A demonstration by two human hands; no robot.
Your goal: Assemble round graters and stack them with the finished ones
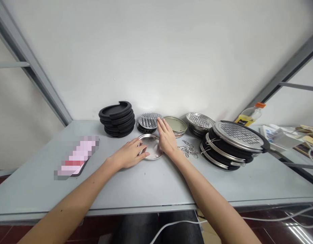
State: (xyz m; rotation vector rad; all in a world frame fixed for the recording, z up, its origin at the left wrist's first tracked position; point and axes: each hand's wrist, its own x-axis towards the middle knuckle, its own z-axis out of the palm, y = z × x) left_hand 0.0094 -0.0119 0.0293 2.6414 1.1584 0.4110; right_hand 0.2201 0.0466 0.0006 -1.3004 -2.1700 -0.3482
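Observation:
A shallow round metal piece with a raised rim (pixel 153 149) lies on the table in front of me. At its left edge, my left hand (pixel 129 154) rests with thumb and fingers apart, the thumb reaching over the metal. My right hand (pixel 167 139) is on the opposite edge, fingers stretched out and pointing away from me; its palm side is hidden. Just behind the piece are stacked grater discs (pixel 148 121) and a stack of round lids (pixel 177 124). Small wire clips (pixel 189 149) lie in a loose pile to the right of my right hand.
Black plastic rings (pixel 117 120) are stacked at back left, with a phone (pixel 79 157) nearer me. To the right stand metal graters (pixel 200 121) and a pile of black-rimmed graters (pixel 237 139). A bottle (pixel 250 114) and grey frame posts (pixel 31 64) are farther out.

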